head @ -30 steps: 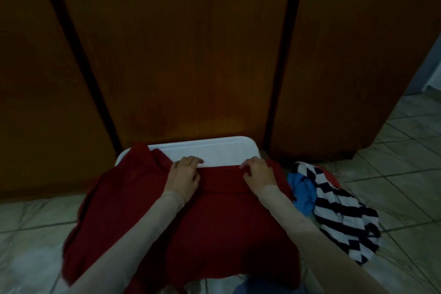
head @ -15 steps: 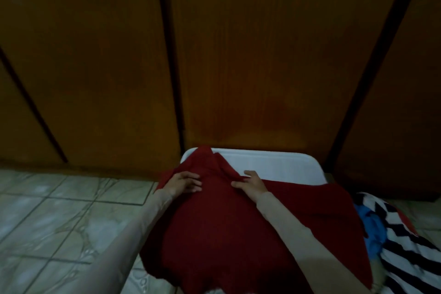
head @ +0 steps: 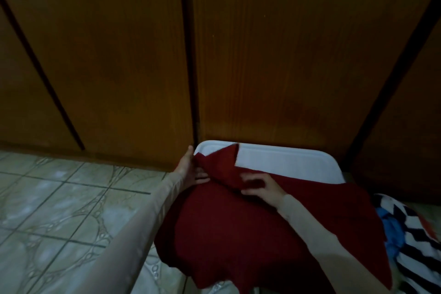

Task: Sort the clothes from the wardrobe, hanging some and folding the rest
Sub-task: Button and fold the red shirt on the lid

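A dark red garment (head: 238, 229) lies spread over a white plastic lid (head: 286, 162) on the floor, in front of closed wooden wardrobe doors (head: 262, 55). My left hand (head: 188, 169) is at the garment's far left corner, fingers stretched under a raised flap of cloth. My right hand (head: 260, 188) rests on top of the garment near that flap, fingers spread and pressing it down. Whether the left fingers pinch the cloth is hidden by the fold.
A black-and-white striped garment (head: 415, 241) and a blue one (head: 391, 234) lie in a heap at the right. Pale patterned floor tiles (head: 59, 210) stretch to the left. The wardrobe doors stand close behind the lid.
The view has swung left. Both hands moved from the garment's far edge to its left corner, and the left sleeve flap is now lifted over the body of the garment.
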